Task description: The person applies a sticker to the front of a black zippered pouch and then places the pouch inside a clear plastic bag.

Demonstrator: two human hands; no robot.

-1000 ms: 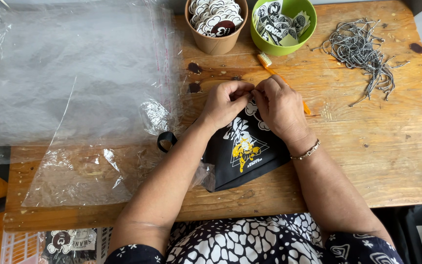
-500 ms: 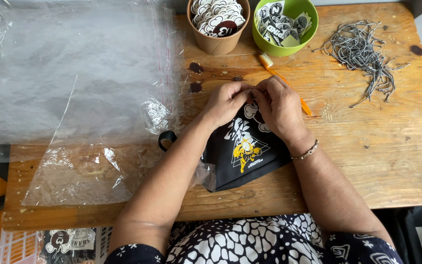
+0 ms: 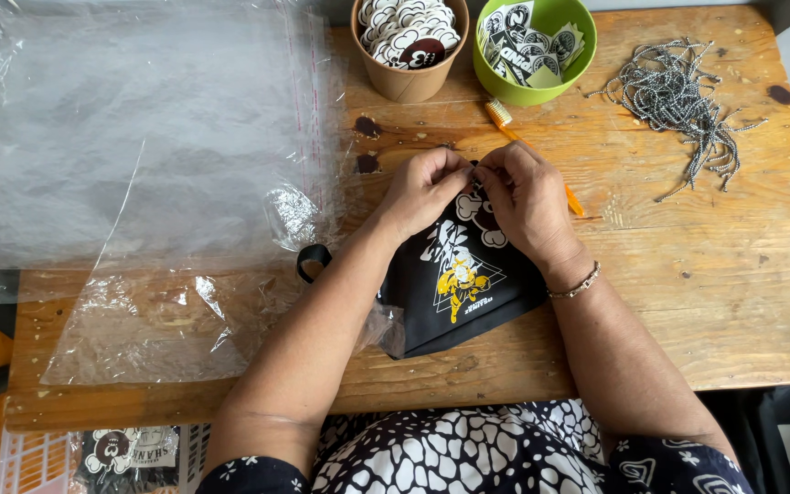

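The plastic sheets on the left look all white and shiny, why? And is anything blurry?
In the head view, soft daylight bounces off the crinkled clear plastic sheets, making pale glare patches; the wooden table shows only faint shadows; the left hand, right hand and black printed pouch look sharp, nothing noticeably blurred; the table's edges bend slightly from the wide lens.

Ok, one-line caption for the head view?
Both hands, left hand and right hand, pinch the top of a black printed garment on a wooden table.

Black pouch (image 3: 454, 293), yellow-white print
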